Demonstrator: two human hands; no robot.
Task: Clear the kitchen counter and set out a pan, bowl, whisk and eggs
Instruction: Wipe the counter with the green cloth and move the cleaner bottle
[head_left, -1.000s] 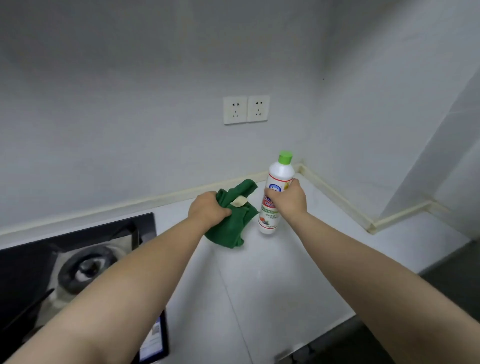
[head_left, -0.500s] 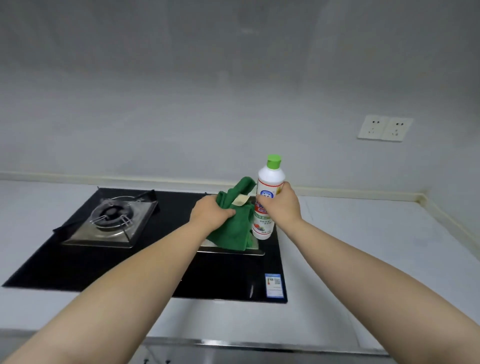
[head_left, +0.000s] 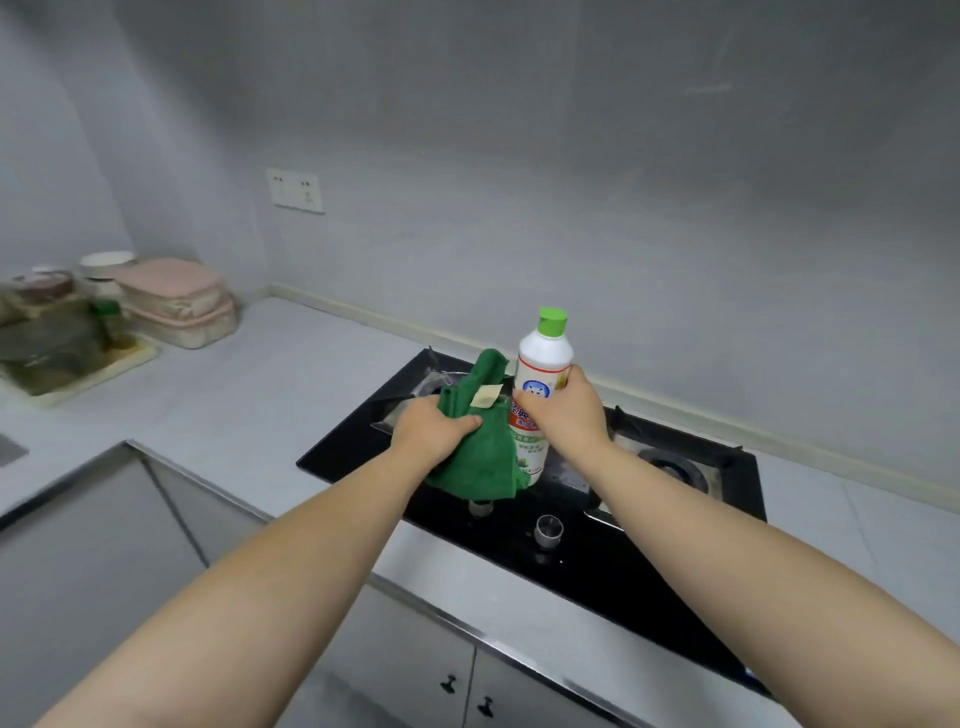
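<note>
- Two bare hands reach forward in the head view, both held above the black gas hob, which has a metal knob near its front edge.
- The left hand has its fingers clenched round a bunched green cloth. The cloth hangs below the fist, with a pale tag showing near its top.
- The right hand grasps a white cleaner bottle with a green cap, upright and touching the cloth's right side.
- The grey counter runs left of the hob to a corner, where a tray carries blurred items, possibly jars, beside a pink stack.
- On the wall above is a double wall socket.
</note>
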